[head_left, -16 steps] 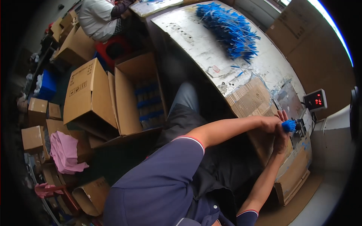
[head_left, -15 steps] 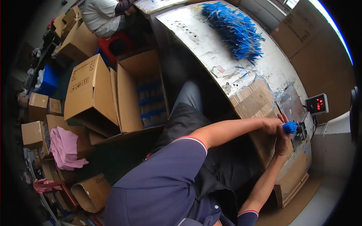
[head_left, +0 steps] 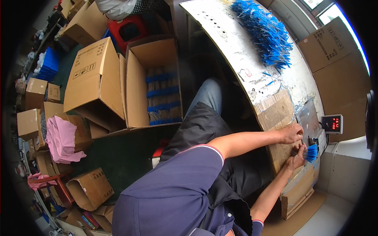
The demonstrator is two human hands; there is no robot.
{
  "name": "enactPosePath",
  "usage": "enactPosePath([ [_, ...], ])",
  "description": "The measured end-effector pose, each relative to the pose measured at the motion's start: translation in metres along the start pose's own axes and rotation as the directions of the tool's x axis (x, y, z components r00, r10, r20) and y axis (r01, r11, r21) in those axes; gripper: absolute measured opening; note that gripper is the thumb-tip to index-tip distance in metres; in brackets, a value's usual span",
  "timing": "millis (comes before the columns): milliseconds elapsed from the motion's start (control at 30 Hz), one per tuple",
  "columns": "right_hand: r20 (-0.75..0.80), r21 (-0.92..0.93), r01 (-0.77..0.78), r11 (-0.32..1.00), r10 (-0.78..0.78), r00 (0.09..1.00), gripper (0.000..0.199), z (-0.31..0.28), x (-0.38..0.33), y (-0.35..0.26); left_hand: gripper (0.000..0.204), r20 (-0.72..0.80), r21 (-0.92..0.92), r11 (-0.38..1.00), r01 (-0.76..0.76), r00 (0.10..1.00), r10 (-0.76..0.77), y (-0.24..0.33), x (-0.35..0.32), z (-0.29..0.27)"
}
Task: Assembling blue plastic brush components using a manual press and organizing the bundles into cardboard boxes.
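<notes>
In my right hand [head_left: 296, 159] is a bundle of thin blue strands [head_left: 311, 153], gripped near its middle, with the blue ends fanning out to the right. Thin grey ends show on the other side of the fingers. My left hand [head_left: 291, 133] is just beyond it, fingers pinched together. What they hold, if anything, is too small to make out. Both hands are over the cardboard-covered end of the bench, beside a small dark fixture [head_left: 313, 141]. Farther along the bench lies a big heap of loose blue strands [head_left: 265, 35].
A small box with a red digital display [head_left: 332, 124] stands right of the hands. To my left, an open carton [head_left: 153, 55] holds rows of blue-ended bundles. Around it are more cartons [head_left: 88, 78], a pink cloth [head_left: 63, 137] and a red stool [head_left: 132, 29]. Someone sits at the far left.
My hands have moved apart; the right one has drawn the bundle toward me, away from the fixture. My left hand has let go of the bundle. The whole view has shifted slightly.
</notes>
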State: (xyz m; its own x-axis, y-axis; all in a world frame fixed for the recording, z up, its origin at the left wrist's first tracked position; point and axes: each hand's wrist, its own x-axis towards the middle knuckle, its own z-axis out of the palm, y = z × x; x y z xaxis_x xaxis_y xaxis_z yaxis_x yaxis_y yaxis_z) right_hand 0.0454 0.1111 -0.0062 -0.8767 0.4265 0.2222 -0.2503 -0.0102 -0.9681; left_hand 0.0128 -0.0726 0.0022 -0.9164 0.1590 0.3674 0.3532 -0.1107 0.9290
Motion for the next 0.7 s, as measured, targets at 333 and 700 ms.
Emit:
enactPosePath([
  [333, 0.566, -0.051, -0.346, 0.937, 0.313, 0.763, 0.022, 0.027, -0.024, -0.044, 0.038, 0.186, -0.354, 0.92, 0.17, 0.976, -0.109, 0.029, 0.004, -0.014],
  [700, 0.298, 0.369, -0.49, 0.79, 0.399, 0.867, 0.027, 0.017, -0.024, -0.02, 0.03, 0.225, -0.157, 0.967, 0.199, 0.961, -0.161, 0.035, 0.013, -0.005],
])
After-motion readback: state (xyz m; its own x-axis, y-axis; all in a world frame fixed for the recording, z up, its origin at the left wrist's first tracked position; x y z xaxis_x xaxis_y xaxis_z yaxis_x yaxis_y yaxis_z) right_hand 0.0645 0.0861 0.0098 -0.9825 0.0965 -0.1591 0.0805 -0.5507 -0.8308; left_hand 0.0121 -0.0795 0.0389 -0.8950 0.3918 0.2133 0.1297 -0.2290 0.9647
